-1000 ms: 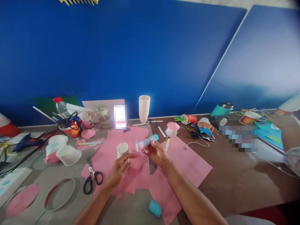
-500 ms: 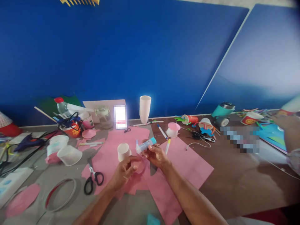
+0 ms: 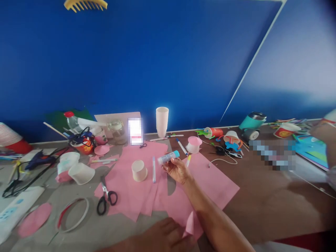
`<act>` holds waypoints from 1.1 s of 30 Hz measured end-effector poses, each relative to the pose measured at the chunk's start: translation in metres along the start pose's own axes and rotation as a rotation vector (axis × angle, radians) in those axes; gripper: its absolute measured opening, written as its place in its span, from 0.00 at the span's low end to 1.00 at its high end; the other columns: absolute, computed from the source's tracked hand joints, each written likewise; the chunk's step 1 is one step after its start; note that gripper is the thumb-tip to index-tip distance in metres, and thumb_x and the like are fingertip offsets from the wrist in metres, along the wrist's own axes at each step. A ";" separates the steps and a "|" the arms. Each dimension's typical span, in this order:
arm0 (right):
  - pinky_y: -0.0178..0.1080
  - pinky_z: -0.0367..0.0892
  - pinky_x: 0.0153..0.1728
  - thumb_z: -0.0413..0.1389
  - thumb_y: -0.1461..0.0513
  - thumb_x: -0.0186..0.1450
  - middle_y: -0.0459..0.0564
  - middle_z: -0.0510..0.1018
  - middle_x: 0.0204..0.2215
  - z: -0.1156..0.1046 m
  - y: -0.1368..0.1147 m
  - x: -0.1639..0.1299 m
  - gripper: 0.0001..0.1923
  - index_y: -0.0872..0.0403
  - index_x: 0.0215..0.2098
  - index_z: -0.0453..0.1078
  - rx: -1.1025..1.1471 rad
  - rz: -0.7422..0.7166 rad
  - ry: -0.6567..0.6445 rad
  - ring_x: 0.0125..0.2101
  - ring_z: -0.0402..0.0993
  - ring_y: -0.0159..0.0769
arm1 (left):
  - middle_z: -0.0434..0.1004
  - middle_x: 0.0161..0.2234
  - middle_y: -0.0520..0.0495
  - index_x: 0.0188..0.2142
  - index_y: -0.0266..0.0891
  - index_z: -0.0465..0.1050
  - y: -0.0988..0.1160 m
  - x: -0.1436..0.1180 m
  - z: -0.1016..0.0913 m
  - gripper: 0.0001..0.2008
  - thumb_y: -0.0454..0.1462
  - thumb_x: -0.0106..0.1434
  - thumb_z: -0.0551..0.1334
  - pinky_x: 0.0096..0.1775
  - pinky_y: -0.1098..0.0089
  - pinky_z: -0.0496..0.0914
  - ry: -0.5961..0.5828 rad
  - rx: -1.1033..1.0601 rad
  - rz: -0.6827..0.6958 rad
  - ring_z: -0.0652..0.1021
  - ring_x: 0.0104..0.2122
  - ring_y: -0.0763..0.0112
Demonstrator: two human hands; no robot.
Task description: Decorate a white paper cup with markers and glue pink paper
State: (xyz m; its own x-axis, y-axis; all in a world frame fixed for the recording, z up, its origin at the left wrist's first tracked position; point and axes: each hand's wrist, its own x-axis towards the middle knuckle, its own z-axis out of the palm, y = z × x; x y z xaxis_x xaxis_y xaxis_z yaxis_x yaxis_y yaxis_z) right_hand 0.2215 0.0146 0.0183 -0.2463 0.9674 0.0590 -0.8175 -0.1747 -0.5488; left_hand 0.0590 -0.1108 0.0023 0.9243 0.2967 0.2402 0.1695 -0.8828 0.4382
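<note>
Pink paper (image 3: 210, 182) — scissors (image 3: 106, 199), cup (image 3: 139, 170), marker (image 3: 153, 169)

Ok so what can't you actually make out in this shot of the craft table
Head view only:
- Left hand: at the bottom edge, fingers cut off and blurred, grip unclear.
- Glue stick in the right hand: label too small to read.
- Phone screen: pixelated.
- Patch right of the scissors: pixelated.
- Another person's arm: cut by the right edge.

pink paper sheets (image 3: 210, 182), a white glue stick (image 3: 168, 157) capped in teal, black-handled scissors (image 3: 106, 201) and a blue wall (image 3: 157, 59) are seen.
</note>
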 end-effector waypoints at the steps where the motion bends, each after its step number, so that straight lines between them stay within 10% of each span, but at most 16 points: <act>1: 0.35 0.68 0.28 0.67 0.62 0.53 0.43 0.78 0.21 0.000 0.000 0.001 0.14 0.53 0.38 0.76 0.000 0.003 0.000 0.19 0.68 0.29 | 0.81 0.36 0.41 0.60 0.49 0.66 0.000 0.005 0.005 0.25 0.42 0.64 0.60 0.40 0.58 0.75 -0.021 0.047 0.040 0.79 0.36 0.54; 5: 0.36 0.67 0.27 0.67 0.63 0.52 0.42 0.77 0.20 -0.001 -0.003 0.003 0.14 0.52 0.38 0.76 0.000 -0.021 0.033 0.20 0.68 0.29 | 0.80 0.37 0.42 0.60 0.48 0.64 -0.003 0.015 -0.004 0.24 0.35 0.64 0.56 0.33 0.60 0.73 -0.040 0.093 0.019 0.78 0.31 0.56; 13: 0.36 0.68 0.27 0.65 0.60 0.55 0.40 0.74 0.20 -0.015 -0.026 0.006 0.14 0.50 0.40 0.73 -0.022 -0.187 0.097 0.19 0.65 0.28 | 0.75 0.42 0.37 0.60 0.40 0.64 -0.060 0.013 -0.050 0.22 0.39 0.68 0.54 0.43 0.56 0.74 0.402 0.202 -0.340 0.77 0.41 0.56; 21: 0.36 0.70 0.30 0.65 0.59 0.55 0.38 0.76 0.21 -0.026 -0.031 0.006 0.14 0.48 0.40 0.73 -0.042 -0.213 0.157 0.20 0.67 0.28 | 0.64 0.54 0.25 0.61 0.27 0.61 -0.101 0.087 -0.065 0.29 0.40 0.64 0.61 0.53 0.45 0.64 0.816 0.010 -0.643 0.66 0.57 0.36; 24: 0.36 0.69 0.29 0.65 0.60 0.54 0.39 0.76 0.21 -0.024 -0.028 0.006 0.12 0.50 0.37 0.74 -0.033 -0.201 0.162 0.18 0.67 0.28 | 0.65 0.49 0.29 0.62 0.26 0.59 -0.100 0.101 -0.079 0.31 0.41 0.64 0.60 0.52 0.48 0.65 0.876 -0.087 -0.710 0.69 0.53 0.43; 33: 0.34 0.69 0.27 0.68 0.60 0.52 0.42 0.78 0.21 -0.007 0.000 0.004 0.13 0.53 0.36 0.75 -0.079 -0.051 0.014 0.20 0.71 0.29 | 0.68 0.42 0.46 0.60 0.44 0.62 -0.079 0.043 -0.063 0.29 0.46 0.61 0.64 0.38 0.63 0.74 0.842 -0.407 -0.602 0.76 0.37 0.65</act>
State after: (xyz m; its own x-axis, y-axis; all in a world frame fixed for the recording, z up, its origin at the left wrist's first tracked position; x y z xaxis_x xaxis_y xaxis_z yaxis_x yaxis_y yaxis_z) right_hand 0.2241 0.0193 0.0130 -0.1975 0.9772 0.0774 -0.7853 -0.1104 -0.6092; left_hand 0.0639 -0.0058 0.0326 0.1751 0.9253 0.3365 0.2445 -0.3719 0.8955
